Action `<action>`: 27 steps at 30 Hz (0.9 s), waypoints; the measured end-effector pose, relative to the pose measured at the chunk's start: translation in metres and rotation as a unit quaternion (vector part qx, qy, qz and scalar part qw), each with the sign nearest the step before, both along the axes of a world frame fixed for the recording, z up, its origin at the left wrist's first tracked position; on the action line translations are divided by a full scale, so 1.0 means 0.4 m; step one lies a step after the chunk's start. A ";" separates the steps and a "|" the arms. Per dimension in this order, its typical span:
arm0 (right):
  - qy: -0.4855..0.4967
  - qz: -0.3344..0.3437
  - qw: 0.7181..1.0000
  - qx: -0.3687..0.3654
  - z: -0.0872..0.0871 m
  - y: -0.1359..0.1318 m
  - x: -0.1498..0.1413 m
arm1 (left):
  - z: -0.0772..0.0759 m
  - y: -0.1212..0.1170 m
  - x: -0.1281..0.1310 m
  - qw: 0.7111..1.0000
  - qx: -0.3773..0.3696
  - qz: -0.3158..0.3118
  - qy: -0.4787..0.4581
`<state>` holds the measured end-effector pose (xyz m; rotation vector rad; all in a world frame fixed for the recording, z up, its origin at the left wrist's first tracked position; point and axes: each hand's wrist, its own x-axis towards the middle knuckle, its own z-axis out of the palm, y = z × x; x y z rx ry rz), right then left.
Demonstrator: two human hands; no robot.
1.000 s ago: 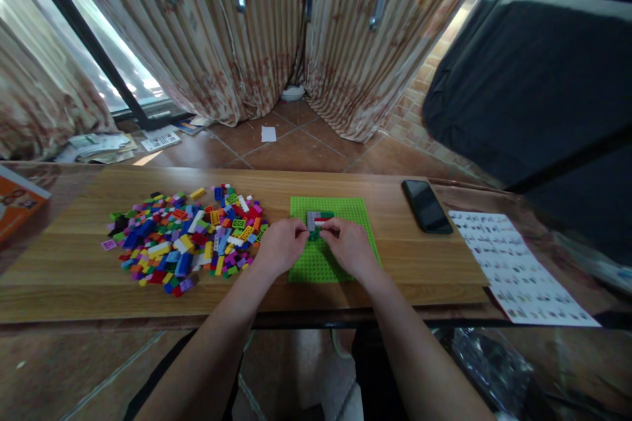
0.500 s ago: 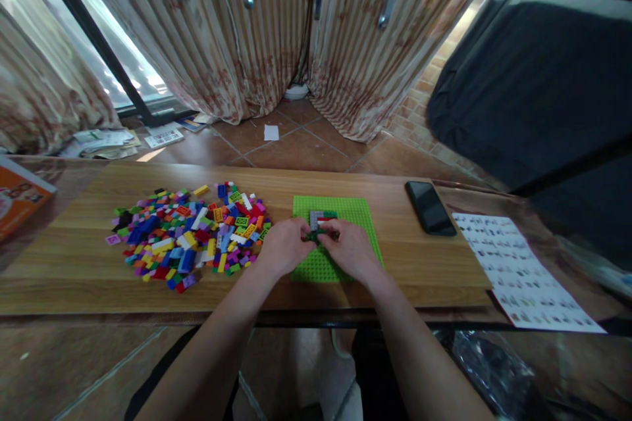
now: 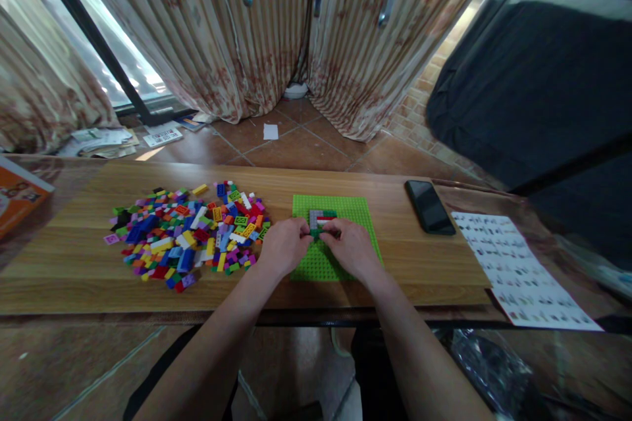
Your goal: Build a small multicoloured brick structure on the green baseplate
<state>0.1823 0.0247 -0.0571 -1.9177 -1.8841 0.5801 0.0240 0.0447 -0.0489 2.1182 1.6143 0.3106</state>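
Fingers of the left hand (image 3: 285, 247) and right hand (image 3: 347, 245) nearly meet around a dark green brick (image 3: 315, 234), on the light green baseplate (image 3: 336, 270); their exact grip I cannot tell. Mixed bricks (image 3: 187, 237) lie left, a smartphone (image 3: 429, 207) right.

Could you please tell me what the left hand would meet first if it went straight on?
The left hand would probably meet the dark green piece first, though depth is unclear.
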 end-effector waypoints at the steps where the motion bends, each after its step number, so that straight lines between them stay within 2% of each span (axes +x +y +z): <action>1: 0.000 0.002 1.000 0.001 0.000 0.000 0.000 | 0.000 0.000 0.000 1.000 0.000 -0.001 0.000; 9: 0.002 0.005 1.000 0.007 -0.007 0.001 0.005 | 0.010 0.011 -0.008 0.999 -0.014 -0.029 -0.016; 20: 0.003 0.013 1.000 0.009 0.000 0.001 0.006 | 0.008 0.024 0.011 0.998 -0.043 0.045 -0.008; 27: 0.012 0.018 1.000 0.016 0.001 0.005 0.006 | 0.001 0.030 0.011 0.997 -0.048 0.065 -0.004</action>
